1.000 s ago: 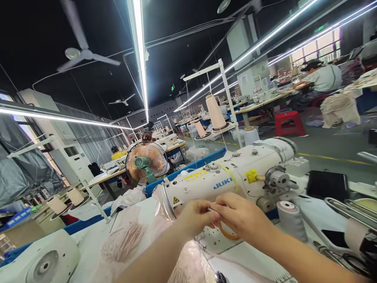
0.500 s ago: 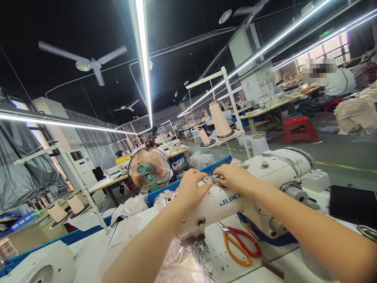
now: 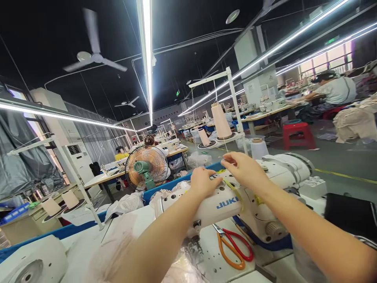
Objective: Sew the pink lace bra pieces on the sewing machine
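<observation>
My left hand (image 3: 204, 181) rests over the top of a white JUKI sewing machine (image 3: 226, 204), thumb and fingers drawn together near the thread guides. What lies between those fingertips is too small to make out. Just to the right and a little higher, my right hand (image 3: 246, 169) has its fingers curled in a pinch, where a thin thread (image 3: 226, 147) comes down from the thread stand. A yellow-green strip (image 3: 235, 192) lies across the machine head between the hands. Below, scissors (image 3: 232, 247) with orange and red handles lie on the machine bed beside pale fabric (image 3: 182, 267).
Thread cones (image 3: 220, 122) sit on a stand behind the machine. A floor fan (image 3: 146, 167) is ahead to the left. Another machine (image 3: 38, 259) is at lower left, a black object (image 3: 350, 216) at right. A red stool (image 3: 299, 135) and a seated person (image 3: 338, 90) are farther right.
My right hand has lifted up and away from the machine's top guides, widening the distance between the hands. The yellow-green strip is now exposed. The view has shifted slightly.
</observation>
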The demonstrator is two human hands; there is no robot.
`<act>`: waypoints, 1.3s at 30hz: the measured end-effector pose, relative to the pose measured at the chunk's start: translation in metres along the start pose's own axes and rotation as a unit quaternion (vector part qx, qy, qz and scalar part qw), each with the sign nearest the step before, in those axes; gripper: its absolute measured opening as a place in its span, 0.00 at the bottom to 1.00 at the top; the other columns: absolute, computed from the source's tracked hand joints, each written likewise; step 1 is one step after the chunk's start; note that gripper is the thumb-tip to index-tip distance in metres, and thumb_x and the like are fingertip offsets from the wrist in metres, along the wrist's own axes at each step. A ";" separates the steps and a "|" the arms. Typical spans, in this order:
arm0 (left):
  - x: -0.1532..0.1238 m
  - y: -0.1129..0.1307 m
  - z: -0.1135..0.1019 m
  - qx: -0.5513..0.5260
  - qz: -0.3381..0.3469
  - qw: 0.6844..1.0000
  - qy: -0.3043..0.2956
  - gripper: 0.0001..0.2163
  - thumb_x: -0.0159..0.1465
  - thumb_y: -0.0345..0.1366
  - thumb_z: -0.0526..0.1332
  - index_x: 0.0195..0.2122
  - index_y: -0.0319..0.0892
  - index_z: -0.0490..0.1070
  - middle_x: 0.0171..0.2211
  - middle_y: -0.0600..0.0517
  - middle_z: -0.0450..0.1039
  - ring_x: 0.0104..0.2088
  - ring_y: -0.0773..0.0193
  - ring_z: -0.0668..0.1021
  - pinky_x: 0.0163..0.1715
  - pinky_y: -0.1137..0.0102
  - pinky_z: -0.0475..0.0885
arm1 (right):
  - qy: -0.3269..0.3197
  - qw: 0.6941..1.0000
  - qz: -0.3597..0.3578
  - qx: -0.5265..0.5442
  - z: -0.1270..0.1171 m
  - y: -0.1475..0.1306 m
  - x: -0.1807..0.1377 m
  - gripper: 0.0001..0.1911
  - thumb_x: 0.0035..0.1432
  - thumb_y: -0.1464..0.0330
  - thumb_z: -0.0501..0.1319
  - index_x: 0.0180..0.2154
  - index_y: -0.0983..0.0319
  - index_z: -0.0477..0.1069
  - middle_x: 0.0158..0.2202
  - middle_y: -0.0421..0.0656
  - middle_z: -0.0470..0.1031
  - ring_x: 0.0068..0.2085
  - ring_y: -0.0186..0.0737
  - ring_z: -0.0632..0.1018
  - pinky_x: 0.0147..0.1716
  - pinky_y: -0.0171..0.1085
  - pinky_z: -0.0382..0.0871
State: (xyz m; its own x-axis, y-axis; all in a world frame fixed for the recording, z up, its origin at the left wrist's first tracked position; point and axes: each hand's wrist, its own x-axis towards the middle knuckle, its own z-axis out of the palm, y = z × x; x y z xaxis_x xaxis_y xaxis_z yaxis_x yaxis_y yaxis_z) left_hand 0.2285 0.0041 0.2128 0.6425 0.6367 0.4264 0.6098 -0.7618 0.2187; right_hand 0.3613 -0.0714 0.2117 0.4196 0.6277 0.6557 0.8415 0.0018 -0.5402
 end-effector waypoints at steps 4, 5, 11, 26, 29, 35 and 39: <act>0.004 -0.003 0.006 -0.003 -0.011 1.000 -0.018 0.16 0.57 0.47 0.62 0.43 0.46 0.77 0.44 0.47 0.74 0.46 0.54 0.73 0.49 0.61 0.68 | 0.013 0.999 -0.004 0.043 0.002 0.008 -0.010 0.13 0.57 0.67 0.56 0.42 0.66 0.71 0.41 0.51 0.76 0.43 0.46 0.75 0.42 0.41 0.69; 0.003 -0.003 0.006 -0.004 -0.011 1.000 -0.020 0.17 0.57 0.48 0.62 0.43 0.46 0.77 0.44 0.47 0.74 0.46 0.54 0.73 0.49 0.61 0.68 | 0.016 0.998 -0.005 0.053 0.001 0.008 -0.011 0.13 0.57 0.67 0.56 0.42 0.66 0.71 0.41 0.51 0.76 0.43 0.46 0.75 0.42 0.42 0.69; -0.007 -0.004 -0.001 0.022 -0.002 0.999 -0.030 0.16 0.58 0.47 0.61 0.44 0.48 0.76 0.50 0.45 0.71 0.53 0.48 0.68 0.52 0.53 0.64 | 0.034 0.994 -0.011 0.101 -0.002 0.003 -0.015 0.12 0.55 0.66 0.56 0.40 0.62 0.71 0.40 0.49 0.76 0.41 0.45 0.76 0.41 0.42 0.70; -0.035 0.008 -0.017 0.069 0.144 0.982 0.103 0.18 0.61 0.38 0.60 0.53 0.47 0.67 0.53 0.48 0.69 0.56 0.53 0.65 0.58 0.49 0.54 | -0.150 0.954 0.055 0.254 0.004 0.005 -0.014 0.26 0.46 0.59 0.62 0.45 0.64 0.63 0.26 0.43 0.77 0.31 0.44 0.78 0.36 0.42 0.72; -0.038 0.011 -0.021 0.010 0.203 0.973 0.106 0.13 0.62 0.33 0.58 0.48 0.48 0.72 0.44 0.53 0.76 0.50 0.59 0.69 0.55 0.58 0.60 | -0.197 0.931 0.056 0.303 0.005 0.002 -0.016 0.29 0.45 0.51 0.60 0.45 0.64 0.63 0.30 0.44 0.78 0.33 0.42 0.79 0.34 0.39 0.73; -0.030 0.005 -0.029 -0.013 0.143 0.984 0.104 0.12 0.61 0.32 0.59 0.45 0.52 0.74 0.40 0.55 0.77 0.53 0.56 0.67 0.57 0.51 0.54 | -0.236 0.931 0.018 0.277 -0.001 -0.004 -0.014 0.26 0.50 0.48 0.52 0.38 0.63 0.70 0.34 0.46 0.78 0.32 0.37 0.78 0.32 0.36 0.71; -0.028 -0.011 -0.031 0.082 0.174 0.980 0.047 0.08 0.62 0.31 0.58 0.34 0.51 0.76 0.37 0.54 0.77 0.55 0.52 0.64 0.57 0.38 0.41 | -0.232 0.959 -0.014 0.161 -0.013 0.007 -0.005 0.16 0.45 0.54 0.58 0.24 0.61 0.69 0.21 0.38 0.70 0.25 0.35 0.70 0.24 0.34 0.62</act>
State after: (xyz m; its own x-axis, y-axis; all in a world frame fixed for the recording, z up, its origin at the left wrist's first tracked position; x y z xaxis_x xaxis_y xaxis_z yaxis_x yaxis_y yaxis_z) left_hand 0.1894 -0.0086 0.2255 0.7840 0.3214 0.5310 0.4319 -0.8969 -0.0948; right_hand 0.3692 -0.0847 0.2113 0.1395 0.9023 0.4078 0.6700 0.2172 -0.7099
